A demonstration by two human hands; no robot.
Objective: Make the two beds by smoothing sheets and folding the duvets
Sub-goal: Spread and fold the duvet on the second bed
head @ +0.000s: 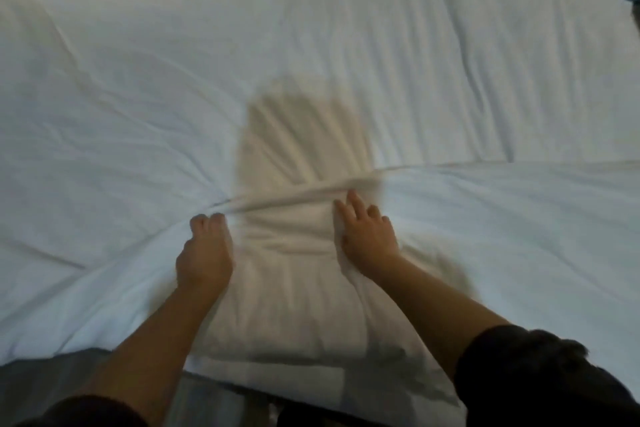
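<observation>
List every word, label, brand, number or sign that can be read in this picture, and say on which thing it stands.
None: no text can be read anywhere in this picture.
The white duvet shows no label, tag or print.
The dark sleeves show no logo or writing.

Both arms reach forward; left hand (204,253) curls its fingers onto the duvet fold (294,196), gripping it; right hand (369,236) lies flat just below that fold, fingers straight.
</observation>
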